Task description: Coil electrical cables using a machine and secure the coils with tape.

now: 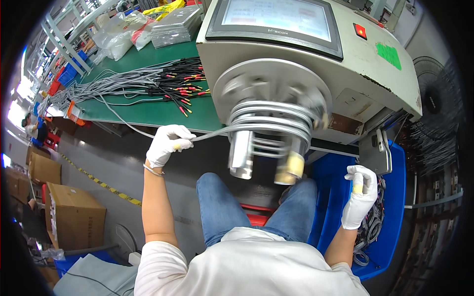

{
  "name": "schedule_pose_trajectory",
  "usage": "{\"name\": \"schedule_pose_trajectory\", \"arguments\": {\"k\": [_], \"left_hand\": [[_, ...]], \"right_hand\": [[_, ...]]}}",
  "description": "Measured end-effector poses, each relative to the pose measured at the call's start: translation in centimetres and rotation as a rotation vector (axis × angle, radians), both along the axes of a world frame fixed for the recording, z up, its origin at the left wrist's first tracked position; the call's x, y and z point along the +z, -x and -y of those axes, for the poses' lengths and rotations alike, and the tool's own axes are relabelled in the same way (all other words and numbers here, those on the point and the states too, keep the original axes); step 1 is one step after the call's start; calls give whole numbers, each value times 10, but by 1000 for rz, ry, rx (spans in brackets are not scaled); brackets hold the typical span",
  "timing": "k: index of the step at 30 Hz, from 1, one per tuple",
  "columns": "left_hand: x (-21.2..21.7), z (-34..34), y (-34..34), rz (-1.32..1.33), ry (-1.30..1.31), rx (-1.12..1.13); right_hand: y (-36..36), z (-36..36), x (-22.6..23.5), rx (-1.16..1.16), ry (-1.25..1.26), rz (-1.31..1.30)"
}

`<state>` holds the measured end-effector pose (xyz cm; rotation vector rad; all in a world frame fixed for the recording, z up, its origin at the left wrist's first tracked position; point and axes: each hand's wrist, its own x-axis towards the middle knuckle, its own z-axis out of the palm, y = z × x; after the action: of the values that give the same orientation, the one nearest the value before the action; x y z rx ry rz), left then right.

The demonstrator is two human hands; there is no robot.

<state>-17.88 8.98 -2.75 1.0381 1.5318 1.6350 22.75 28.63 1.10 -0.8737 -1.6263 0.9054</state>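
My left hand (pixel 170 144), in a white glove, is closed around a grey cable (pixel 212 133). From that hand the cable runs right to a winding head (pixel 240 157) on the front of a cream machine (pixel 365 74). Several turns of cable are coiled around its posts, which are smeared by motion. Behind the posts sits a round metal disc (pixel 232 81). The cable's other side trails from my hand up to the bench. My right hand (pixel 359 195), also gloved, hovers right of the winding head with its fingers curled; whether anything is in them I cannot make out.
Grey cables with red-and-yellow tipped ends (pixel 182 91) lie on the green bench (pixel 197 116). A blue bin (pixel 390 237) holding coiled cables stands at my right. A lit screen (pixel 276 17) tops the machine. Fan (pixel 434 98) at far right; cardboard box (pixel 76 217) at left.
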Motion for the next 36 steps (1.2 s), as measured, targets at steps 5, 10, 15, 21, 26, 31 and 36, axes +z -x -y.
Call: {"name": "schedule_pose_trajectory", "arguments": {"k": [5,10,15,21,26,31,36], "left_hand": [[7,4,-3,-36,12,35],[7,9,-3,-74,89,31],[1,11,-2,-24,65,11],[27,0,-22,-93,60,-16],[45,-16,-49,-99,-51,-41],[49,-24,-63,-14,-113,26],[38,-27,-69,53,-108,-89]], "right_hand": [[-3,-1,-4,-6,16,-18],[-2,-3,-6,-3,40,-35],[-1,-4,-5,3,41,-37],[0,-5,-5,-3,40,-17],[3,-4,-2,22,31,-4],[8,-3,6,66,16,-8],[23,-8,21,206,-78,63]]}}
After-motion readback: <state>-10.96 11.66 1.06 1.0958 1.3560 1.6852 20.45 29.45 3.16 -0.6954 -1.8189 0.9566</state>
